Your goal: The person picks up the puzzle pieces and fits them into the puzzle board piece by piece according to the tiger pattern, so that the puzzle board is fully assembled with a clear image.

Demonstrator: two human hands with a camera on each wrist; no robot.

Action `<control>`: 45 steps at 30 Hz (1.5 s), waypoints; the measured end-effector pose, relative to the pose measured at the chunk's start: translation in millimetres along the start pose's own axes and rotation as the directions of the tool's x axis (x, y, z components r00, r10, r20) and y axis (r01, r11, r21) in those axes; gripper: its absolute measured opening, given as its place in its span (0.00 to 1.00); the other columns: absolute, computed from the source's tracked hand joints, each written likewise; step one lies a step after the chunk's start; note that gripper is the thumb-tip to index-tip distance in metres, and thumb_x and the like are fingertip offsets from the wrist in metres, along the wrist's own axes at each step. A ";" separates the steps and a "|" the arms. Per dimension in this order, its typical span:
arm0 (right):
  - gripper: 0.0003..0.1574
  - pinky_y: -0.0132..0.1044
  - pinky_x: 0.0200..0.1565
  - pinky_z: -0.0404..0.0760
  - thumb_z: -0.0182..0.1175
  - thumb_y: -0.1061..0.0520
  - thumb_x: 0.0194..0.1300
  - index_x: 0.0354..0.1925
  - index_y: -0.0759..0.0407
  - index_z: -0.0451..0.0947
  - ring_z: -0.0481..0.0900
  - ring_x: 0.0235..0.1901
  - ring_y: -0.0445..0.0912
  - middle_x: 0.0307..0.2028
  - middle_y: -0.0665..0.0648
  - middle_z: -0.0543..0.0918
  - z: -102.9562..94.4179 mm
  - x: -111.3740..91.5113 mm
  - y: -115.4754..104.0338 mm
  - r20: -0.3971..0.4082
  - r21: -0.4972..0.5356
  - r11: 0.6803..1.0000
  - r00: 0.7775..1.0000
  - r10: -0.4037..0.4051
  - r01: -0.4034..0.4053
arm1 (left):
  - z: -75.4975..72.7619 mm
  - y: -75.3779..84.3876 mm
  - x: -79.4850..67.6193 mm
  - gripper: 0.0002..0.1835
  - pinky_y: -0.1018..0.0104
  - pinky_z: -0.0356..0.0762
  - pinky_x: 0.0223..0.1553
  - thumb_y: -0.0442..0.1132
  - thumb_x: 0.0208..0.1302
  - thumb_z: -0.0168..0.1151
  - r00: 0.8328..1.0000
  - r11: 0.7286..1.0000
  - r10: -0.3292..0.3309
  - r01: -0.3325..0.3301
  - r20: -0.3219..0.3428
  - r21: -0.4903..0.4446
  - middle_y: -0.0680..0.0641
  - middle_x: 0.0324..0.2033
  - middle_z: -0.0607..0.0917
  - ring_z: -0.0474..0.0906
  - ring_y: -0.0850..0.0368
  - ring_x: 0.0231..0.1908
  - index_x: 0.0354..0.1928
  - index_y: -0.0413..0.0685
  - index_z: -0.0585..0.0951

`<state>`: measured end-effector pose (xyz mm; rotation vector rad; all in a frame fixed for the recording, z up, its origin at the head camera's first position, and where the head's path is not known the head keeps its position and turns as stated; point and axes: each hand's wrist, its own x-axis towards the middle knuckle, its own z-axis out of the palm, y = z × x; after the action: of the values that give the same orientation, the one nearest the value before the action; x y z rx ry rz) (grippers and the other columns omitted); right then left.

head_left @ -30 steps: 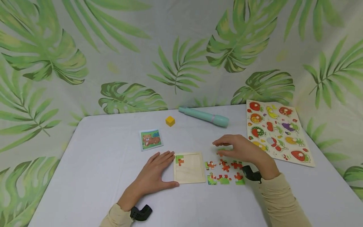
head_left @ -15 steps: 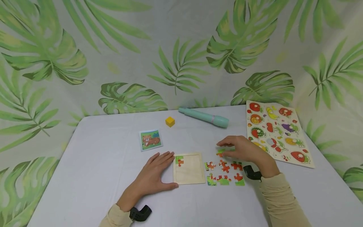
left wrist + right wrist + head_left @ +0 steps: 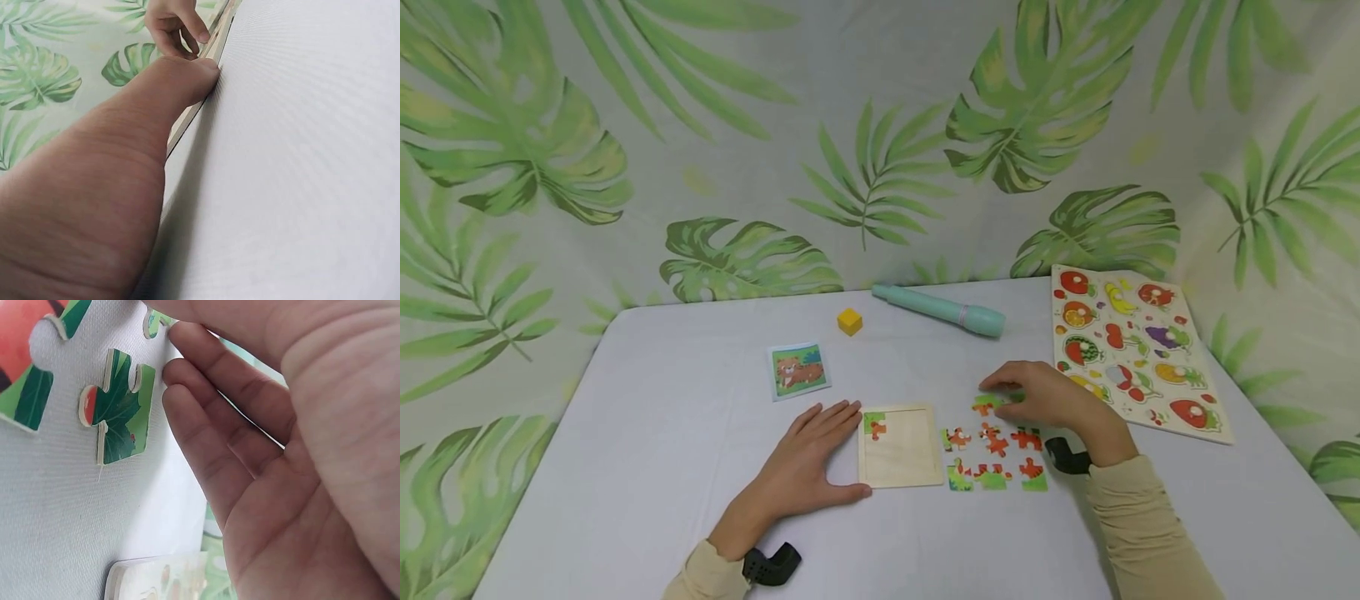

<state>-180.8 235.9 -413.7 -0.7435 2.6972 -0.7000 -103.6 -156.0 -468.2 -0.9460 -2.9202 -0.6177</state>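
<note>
My left hand (image 3: 808, 467) lies with its fingers spread along the left side of a square wooden puzzle tray (image 3: 938, 450), thumb at the lower left corner. One green and orange jigsaw piece (image 3: 876, 423) sits in the tray's upper left corner. Over the top of the loose pieces hovers my right hand (image 3: 1037, 396), thumb and fingers apart around a green-edged jigsaw piece (image 3: 985, 404) on the table. In the right wrist view its fingers (image 3: 200, 431) extend loosely beside a dark green piece (image 3: 128, 412). The thumb partly hides another piece's far edge.
Several other jigsaw pieces (image 3: 994, 439) lie in rows right of the tray. A bear picture card (image 3: 800, 369), a yellow cube (image 3: 850, 321) and a mint-green tube (image 3: 936, 307) lie farther back. A fruit peg board (image 3: 1138, 354) stands at the right, near the right hand.
My right hand has shifted slightly right and lower, its thumb and fingers drawing closer together at the top piece, which shows more. The left hand has stayed in place.
</note>
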 end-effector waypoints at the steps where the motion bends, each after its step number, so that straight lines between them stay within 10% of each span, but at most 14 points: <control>1: 0.20 0.50 0.55 0.82 0.72 0.57 0.65 0.55 0.55 0.86 0.83 0.53 0.52 0.53 0.54 0.86 -0.1 0.1 0.4 0.000 0.001 1.000 1.000 -0.002 0.002 | 0.0 -0.1 0.2 0.56 0.47 0.52 0.79 0.73 0.56 0.67 1.000 1.000 0.000 0.000 -0.001 0.000 0.52 0.78 0.64 0.57 0.55 0.79 0.78 0.46 0.66; 45: 0.16 0.45 0.48 0.84 0.71 0.56 0.62 0.49 0.52 0.89 0.83 0.45 0.46 0.47 0.50 0.88 -1.6 0.4 -6.2 -0.048 -0.025 0.999 0.999 -0.023 0.022 | -0.8 -0.4 1.0 0.56 0.47 0.52 0.79 0.73 0.56 0.68 1.000 1.000 -0.002 0.003 0.004 -0.007 0.52 0.78 0.64 0.57 0.55 0.79 0.78 0.45 0.66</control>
<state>-179.2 231.6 -409.2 -0.7734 2.7496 -0.7007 -104.8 -156.0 -467.5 -0.9457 -2.9253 -0.6277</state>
